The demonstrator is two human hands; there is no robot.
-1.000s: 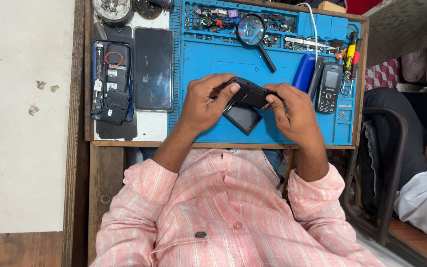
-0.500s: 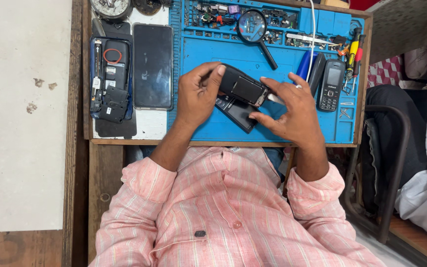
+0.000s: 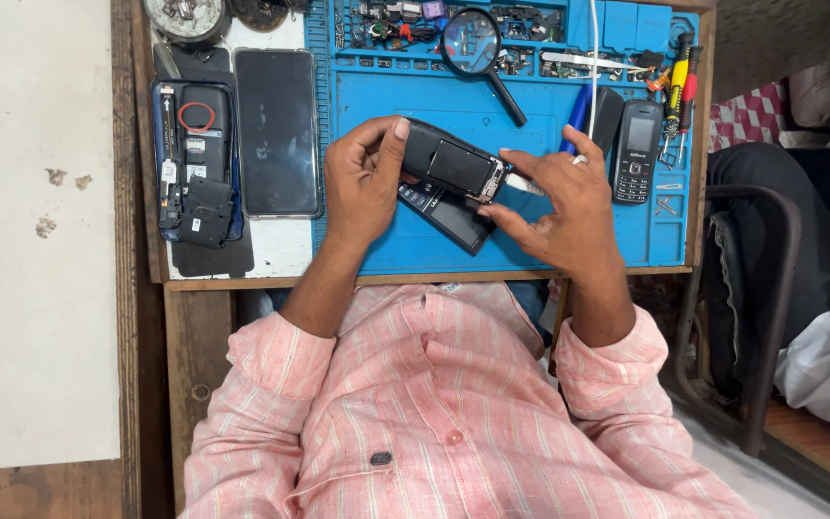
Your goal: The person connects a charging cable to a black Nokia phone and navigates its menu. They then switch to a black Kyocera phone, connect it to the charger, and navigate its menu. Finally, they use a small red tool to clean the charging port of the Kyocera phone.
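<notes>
Black and opened at the back, a small keypad phone (image 3: pixel 453 165) sits tilted above a blue repair mat (image 3: pixel 569 250) on the wooden worktop (image 3: pixel 194 317), its empty battery bay facing up. The left hand (image 3: pixel 362 183) clasps its upper end, thumb on top; the right hand (image 3: pixel 564 197) pinches a pale sliver of a tool (image 3: pixel 523 185) against the phone's lower corner. Beneath it a flat black cover (image 3: pixel 453 216) lies on the mat. The mat's rear compartments (image 3: pixel 386 19) hold small parts and screws, with a magnifying glass (image 3: pixel 473 43) laid across them; tweezers and screwdrivers (image 3: pixel 681 82) fill the far corner beside a second keypad phone (image 3: pixel 638 149). Half a second earlier the right hand's fingers were spread over the phone's end; they have now closed at its corner.
</notes>
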